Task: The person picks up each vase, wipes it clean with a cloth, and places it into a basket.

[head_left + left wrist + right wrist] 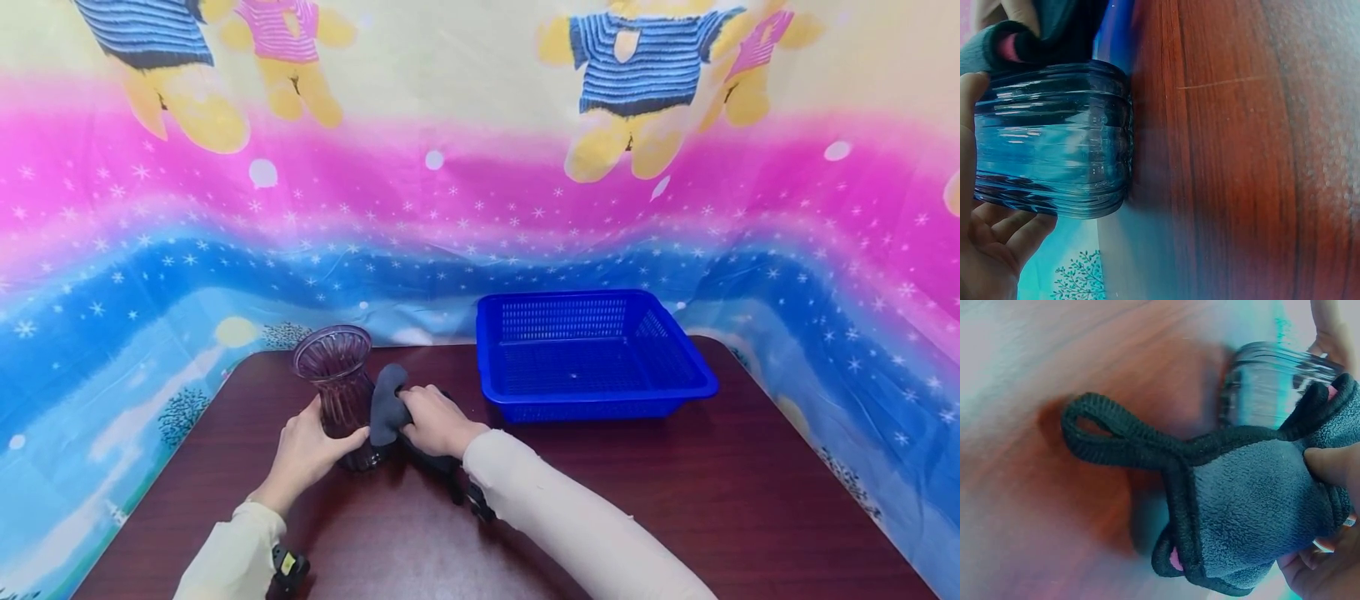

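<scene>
A purple-tinted clear glass vase [347,400] with a flared rim and ribbed sides stands upright on the table, left of centre. My left hand [309,450] grips its body, thumb across the near side; in the left wrist view, fingers [1030,237] curl round the glass. Just right of the vase, my right hand [438,423] pinches a folded grey cleaning cloth [387,407], its edge right at the glass. Black trim and a hanging loop [1094,434] show on the cloth in the right wrist view, with bits of pink inside. The palm side of my right hand is hidden in the head view.
A blue plastic basket [600,402] with perforated walls stands at the back right of the dark red-brown table [600,483]. Behind the table hangs a colourful curtain [450,208] printed with bears and snowflakes. Each sleeved wrist wears a small black camera.
</scene>
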